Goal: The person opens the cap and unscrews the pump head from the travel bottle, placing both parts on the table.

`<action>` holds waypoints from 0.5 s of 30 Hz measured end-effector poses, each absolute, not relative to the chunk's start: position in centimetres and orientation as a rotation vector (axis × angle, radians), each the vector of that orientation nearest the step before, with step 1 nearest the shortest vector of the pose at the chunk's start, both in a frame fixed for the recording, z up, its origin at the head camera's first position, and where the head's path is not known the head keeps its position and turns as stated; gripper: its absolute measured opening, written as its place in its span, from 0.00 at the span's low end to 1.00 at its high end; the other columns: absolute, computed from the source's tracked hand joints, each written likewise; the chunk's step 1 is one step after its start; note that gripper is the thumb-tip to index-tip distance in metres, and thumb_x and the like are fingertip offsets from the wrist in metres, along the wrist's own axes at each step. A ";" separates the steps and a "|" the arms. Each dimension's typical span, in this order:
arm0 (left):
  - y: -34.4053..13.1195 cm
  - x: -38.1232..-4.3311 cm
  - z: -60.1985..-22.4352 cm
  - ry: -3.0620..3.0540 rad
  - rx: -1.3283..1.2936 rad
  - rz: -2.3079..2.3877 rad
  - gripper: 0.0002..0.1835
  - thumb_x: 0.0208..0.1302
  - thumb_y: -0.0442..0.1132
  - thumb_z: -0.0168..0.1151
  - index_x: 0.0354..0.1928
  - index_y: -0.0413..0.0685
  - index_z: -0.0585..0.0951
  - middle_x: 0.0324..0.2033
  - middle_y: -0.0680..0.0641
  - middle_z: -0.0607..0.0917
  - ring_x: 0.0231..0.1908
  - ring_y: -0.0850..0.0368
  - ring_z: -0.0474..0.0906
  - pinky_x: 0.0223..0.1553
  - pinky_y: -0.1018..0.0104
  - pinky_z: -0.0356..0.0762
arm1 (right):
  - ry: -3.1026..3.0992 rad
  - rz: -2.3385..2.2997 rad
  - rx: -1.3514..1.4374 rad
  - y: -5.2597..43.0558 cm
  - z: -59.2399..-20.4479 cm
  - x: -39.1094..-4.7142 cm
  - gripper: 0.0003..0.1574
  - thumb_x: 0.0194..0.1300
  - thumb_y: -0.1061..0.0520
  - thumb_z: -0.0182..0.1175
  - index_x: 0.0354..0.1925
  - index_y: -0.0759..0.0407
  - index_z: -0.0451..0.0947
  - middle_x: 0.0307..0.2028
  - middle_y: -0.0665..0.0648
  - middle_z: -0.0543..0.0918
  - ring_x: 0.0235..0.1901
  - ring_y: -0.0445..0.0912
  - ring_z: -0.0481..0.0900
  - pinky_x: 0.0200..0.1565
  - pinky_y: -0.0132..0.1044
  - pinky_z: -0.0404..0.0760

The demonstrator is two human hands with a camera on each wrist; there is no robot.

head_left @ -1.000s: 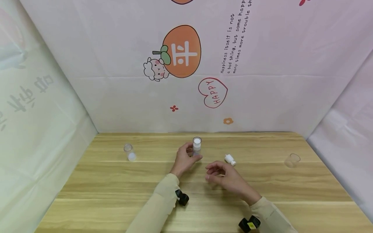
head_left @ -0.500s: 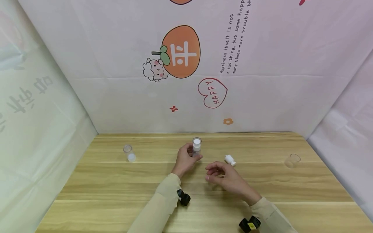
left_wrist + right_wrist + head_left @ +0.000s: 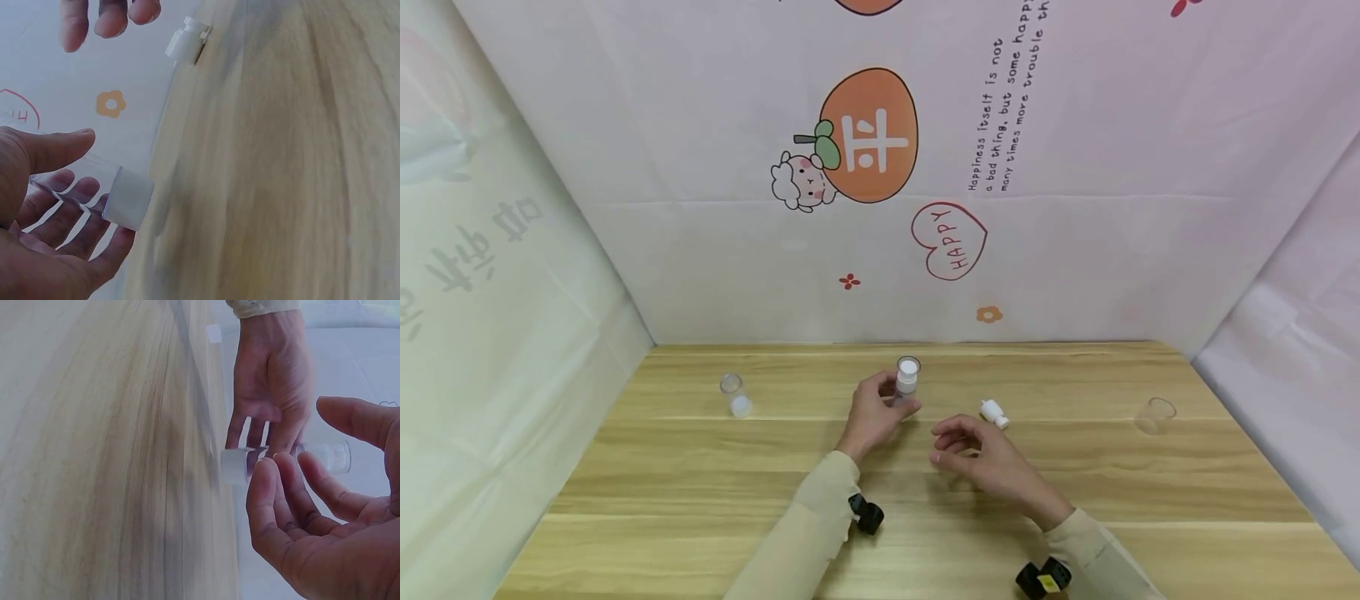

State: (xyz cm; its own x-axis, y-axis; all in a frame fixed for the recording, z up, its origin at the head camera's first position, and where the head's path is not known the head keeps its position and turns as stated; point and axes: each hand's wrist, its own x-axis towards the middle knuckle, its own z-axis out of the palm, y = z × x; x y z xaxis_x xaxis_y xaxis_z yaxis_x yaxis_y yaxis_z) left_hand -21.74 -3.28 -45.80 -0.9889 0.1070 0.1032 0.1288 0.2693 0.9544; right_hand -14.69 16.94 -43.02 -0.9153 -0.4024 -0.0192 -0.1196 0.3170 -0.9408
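My left hand holds a small clear bottle near the middle of the table, its thumb and fingers curled round the body. The left wrist view shows the bottle's white base beyond the fingers. A white part is visible inside the clear rim at the upper end. My right hand hovers to the right, fingers loosely curved and holding nothing. Just beyond it, a white pump head lies on its side on the table.
A second clear bottle with a white base is at the left of the wooden table. Far to the right sits a clear cup-shaped cap. A printed white cloth rises behind the table's back edge.
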 end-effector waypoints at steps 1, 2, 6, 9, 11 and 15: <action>-3.5 -21.6 -45.7 -2.498 -0.251 -1.854 0.22 0.59 0.31 0.74 0.55 0.38 0.81 0.49 0.42 0.84 0.52 0.47 0.81 0.55 0.54 0.79 | 2.332 -1.640 -0.465 16.9 -43.0 -14.7 0.27 0.68 0.56 0.67 0.58 0.70 0.75 0.48 0.65 0.81 0.45 0.52 0.79 0.45 0.36 0.80; -3.6 -21.5 -45.6 -2.509 -0.265 -1.837 0.22 0.59 0.31 0.74 0.56 0.39 0.81 0.49 0.42 0.84 0.51 0.47 0.81 0.55 0.55 0.79 | 2.333 -1.641 -0.451 16.9 -43.1 -14.7 0.27 0.68 0.55 0.68 0.58 0.70 0.74 0.48 0.65 0.80 0.45 0.52 0.79 0.45 0.36 0.80; -4.4 -20.8 -45.0 -2.538 -0.345 -1.745 0.21 0.59 0.32 0.74 0.55 0.38 0.82 0.48 0.42 0.85 0.49 0.48 0.81 0.53 0.53 0.80 | 2.332 -1.657 -0.413 16.9 -43.1 -14.6 0.28 0.67 0.55 0.69 0.59 0.68 0.74 0.49 0.66 0.80 0.46 0.52 0.80 0.46 0.37 0.80; -4.9 -20.3 -44.6 -2.560 -0.394 -1.669 0.20 0.57 0.32 0.75 0.52 0.40 0.83 0.45 0.44 0.86 0.47 0.50 0.82 0.52 0.52 0.80 | 2.331 -1.675 -0.416 16.9 -43.0 -14.6 0.30 0.67 0.55 0.69 0.59 0.69 0.73 0.50 0.67 0.80 0.47 0.53 0.80 0.47 0.38 0.80; -5.3 -20.0 -44.2 -2.578 -0.425 -1.615 0.19 0.56 0.32 0.76 0.51 0.40 0.83 0.43 0.45 0.86 0.45 0.51 0.81 0.50 0.53 0.80 | 2.323 -1.693 -0.410 16.9 -42.8 -14.6 0.31 0.66 0.54 0.69 0.60 0.69 0.72 0.50 0.68 0.79 0.48 0.53 0.80 0.48 0.39 0.80; -5.9 -19.5 -43.8 -2.610 -0.482 -1.493 0.18 0.55 0.32 0.77 0.48 0.41 0.84 0.39 0.48 0.85 0.41 0.52 0.81 0.46 0.55 0.79 | 2.299 -1.722 -0.390 16.9 -42.6 -14.5 0.32 0.65 0.55 0.71 0.60 0.67 0.72 0.52 0.68 0.77 0.49 0.54 0.79 0.48 0.39 0.80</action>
